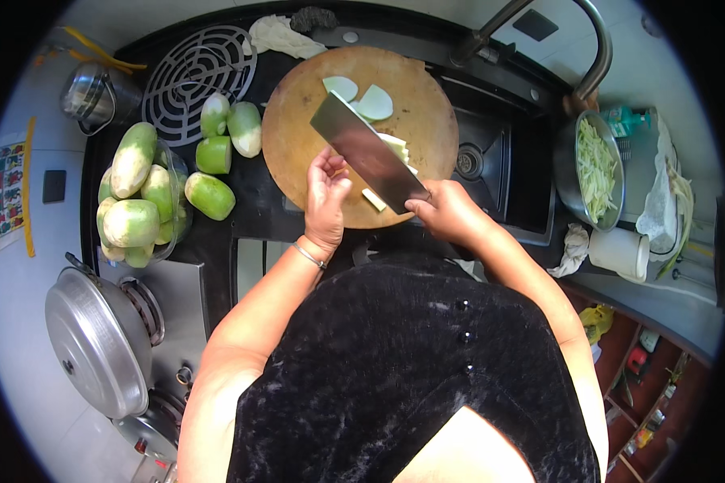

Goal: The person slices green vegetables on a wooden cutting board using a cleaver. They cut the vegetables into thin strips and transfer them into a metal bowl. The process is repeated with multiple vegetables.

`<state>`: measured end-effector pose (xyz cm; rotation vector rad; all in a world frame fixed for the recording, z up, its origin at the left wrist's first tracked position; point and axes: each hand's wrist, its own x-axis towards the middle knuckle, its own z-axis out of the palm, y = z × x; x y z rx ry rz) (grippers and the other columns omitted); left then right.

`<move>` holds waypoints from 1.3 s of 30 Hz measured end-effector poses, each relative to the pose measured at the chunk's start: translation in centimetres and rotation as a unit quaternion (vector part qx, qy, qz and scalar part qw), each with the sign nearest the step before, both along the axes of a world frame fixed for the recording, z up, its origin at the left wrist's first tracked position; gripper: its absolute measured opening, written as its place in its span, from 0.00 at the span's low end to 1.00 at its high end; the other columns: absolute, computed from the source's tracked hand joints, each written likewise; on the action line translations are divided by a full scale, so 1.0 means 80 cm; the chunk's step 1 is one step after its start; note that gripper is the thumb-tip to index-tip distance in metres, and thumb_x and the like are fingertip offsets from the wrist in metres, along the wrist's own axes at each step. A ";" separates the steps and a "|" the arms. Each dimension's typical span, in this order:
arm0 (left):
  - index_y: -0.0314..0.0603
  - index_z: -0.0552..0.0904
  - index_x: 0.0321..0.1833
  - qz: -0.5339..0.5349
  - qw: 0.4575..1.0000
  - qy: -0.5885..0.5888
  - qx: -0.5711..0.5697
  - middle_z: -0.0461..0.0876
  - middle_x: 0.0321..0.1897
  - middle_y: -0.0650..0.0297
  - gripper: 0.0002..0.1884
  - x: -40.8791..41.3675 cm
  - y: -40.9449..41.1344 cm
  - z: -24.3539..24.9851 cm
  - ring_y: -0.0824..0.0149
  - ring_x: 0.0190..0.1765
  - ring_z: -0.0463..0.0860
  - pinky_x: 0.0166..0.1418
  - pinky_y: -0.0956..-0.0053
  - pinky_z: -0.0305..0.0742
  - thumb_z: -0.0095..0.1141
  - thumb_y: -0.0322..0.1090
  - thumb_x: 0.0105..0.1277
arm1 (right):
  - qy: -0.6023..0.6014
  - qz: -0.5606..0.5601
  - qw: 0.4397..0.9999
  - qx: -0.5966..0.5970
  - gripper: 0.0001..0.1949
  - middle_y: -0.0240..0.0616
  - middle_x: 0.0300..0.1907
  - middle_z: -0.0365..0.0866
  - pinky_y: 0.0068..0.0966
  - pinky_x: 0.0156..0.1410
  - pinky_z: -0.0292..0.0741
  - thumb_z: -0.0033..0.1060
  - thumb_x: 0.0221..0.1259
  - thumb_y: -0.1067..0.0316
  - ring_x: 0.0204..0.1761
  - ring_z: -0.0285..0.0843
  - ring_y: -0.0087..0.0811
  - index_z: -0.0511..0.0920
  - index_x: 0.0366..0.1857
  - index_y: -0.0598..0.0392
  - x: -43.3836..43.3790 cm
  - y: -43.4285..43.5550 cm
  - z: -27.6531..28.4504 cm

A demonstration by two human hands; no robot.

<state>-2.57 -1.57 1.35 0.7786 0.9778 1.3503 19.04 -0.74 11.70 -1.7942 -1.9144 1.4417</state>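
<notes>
My right hand (450,208) is closed around the handle end of a cleaver (365,151), whose broad blade slants up and left over the round wooden cutting board (296,108). My left hand (328,193) is raised beside the blade at the board's lower left, fingers curled and apart, with nothing seen in it. Two pale green radish slices (376,104) lie near the board's top, partly behind the blade. Cut radish pieces (397,147) show beyond the blade's right side, partly hidden. A single radish stick (373,200) rests near the front edge of the board.
Several green radishes (210,196) lie left of the board, and more fill a clear container (175,211). A metal bowl of shredded radish (597,172) stands right of the sink (489,181). A lidded pot (96,344) sits on the stove at lower left. A faucet (601,60) arches at upper right.
</notes>
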 end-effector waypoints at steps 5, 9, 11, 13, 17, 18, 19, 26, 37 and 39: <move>0.47 0.66 0.80 -0.079 0.919 -0.370 -0.108 0.72 0.72 0.60 0.45 -0.003 0.034 0.029 0.59 0.77 0.66 0.82 0.60 0.59 0.51 0.74 0.72 | 0.237 -0.109 0.939 -0.223 0.12 0.28 0.20 0.74 0.23 0.26 0.76 0.67 0.74 0.60 0.19 0.73 0.21 0.77 0.36 0.56 -0.004 0.023 0.024; 0.45 0.64 0.82 -0.218 0.856 -0.463 -0.068 0.68 0.78 0.53 0.60 0.013 0.053 0.034 0.45 0.79 0.66 0.82 0.44 0.62 0.50 0.87 0.57 | 0.378 -0.105 0.851 -0.349 0.12 0.27 0.20 0.74 0.23 0.25 0.76 0.69 0.73 0.59 0.17 0.72 0.21 0.77 0.35 0.53 -0.009 0.034 0.008; 0.50 0.70 0.78 -0.174 0.810 -0.550 -0.111 0.70 0.76 0.53 0.44 0.032 0.056 0.073 0.44 0.76 0.71 0.77 0.36 0.67 0.51 0.75 0.69 | 0.426 -0.093 0.798 -0.416 0.12 0.27 0.20 0.74 0.23 0.25 0.77 0.69 0.73 0.59 0.17 0.72 0.20 0.77 0.34 0.53 -0.006 0.037 -0.009; 0.46 0.72 0.76 -0.157 0.802 -0.558 -0.142 0.72 0.75 0.52 0.38 0.032 0.060 0.073 0.44 0.76 0.72 0.77 0.38 0.69 0.48 0.67 0.73 | 0.419 -0.112 0.797 -0.420 0.12 0.27 0.20 0.75 0.22 0.25 0.77 0.69 0.73 0.59 0.18 0.73 0.20 0.77 0.32 0.51 -0.006 0.034 -0.014; 0.40 0.72 0.75 -0.154 0.819 -0.532 -0.149 0.75 0.72 0.51 0.39 0.032 0.057 0.066 0.43 0.73 0.75 0.76 0.40 0.71 0.43 0.67 0.75 | 0.387 -0.139 0.820 -0.398 0.13 0.27 0.22 0.76 0.22 0.25 0.76 0.68 0.73 0.57 0.18 0.72 0.20 0.77 0.32 0.51 -0.003 0.030 -0.015; 0.39 0.72 0.74 -0.153 0.815 -0.539 -0.147 0.76 0.71 0.50 0.40 0.033 0.056 0.064 0.43 0.72 0.76 0.75 0.41 0.72 0.42 0.67 0.75 | 0.385 -0.145 0.822 -0.395 0.13 0.27 0.22 0.76 0.22 0.25 0.75 0.68 0.73 0.57 0.18 0.72 0.20 0.77 0.32 0.51 -0.004 0.030 -0.014; 0.37 0.72 0.74 -0.152 0.811 -0.545 -0.146 0.77 0.70 0.49 0.40 0.034 0.056 0.063 0.42 0.71 0.77 0.75 0.42 0.73 0.41 0.67 0.75 | 0.383 -0.150 0.823 -0.391 0.13 0.27 0.22 0.76 0.22 0.25 0.75 0.68 0.73 0.57 0.18 0.72 0.21 0.77 0.32 0.51 -0.004 0.029 -0.014; 0.39 0.71 0.76 -0.187 0.826 -0.514 -0.138 0.79 0.66 0.45 0.44 0.034 0.056 0.053 0.44 0.68 0.80 0.75 0.44 0.73 0.39 0.72 0.74 | 0.350 -0.161 0.851 -0.356 0.13 0.27 0.22 0.76 0.21 0.24 0.73 0.68 0.74 0.58 0.18 0.71 0.21 0.77 0.33 0.51 -0.002 0.027 -0.018; 0.56 0.72 0.78 -0.144 0.760 -0.602 -0.196 0.71 0.78 0.56 0.44 0.018 0.044 0.032 0.49 0.81 0.66 0.82 0.39 0.59 0.46 0.79 0.69 | 0.329 -0.244 0.877 -0.252 0.10 0.26 0.22 0.75 0.22 0.25 0.73 0.66 0.75 0.62 0.19 0.70 0.19 0.75 0.40 0.54 0.022 0.052 -0.009; 0.56 0.74 0.76 -0.157 0.784 -0.574 -0.177 0.71 0.77 0.57 0.43 0.017 0.047 0.031 0.49 0.80 0.66 0.82 0.37 0.59 0.46 0.79 0.69 | 0.340 -0.280 0.871 -0.216 0.10 0.25 0.23 0.75 0.22 0.26 0.74 0.65 0.76 0.62 0.20 0.70 0.19 0.74 0.44 0.54 0.027 0.055 -0.011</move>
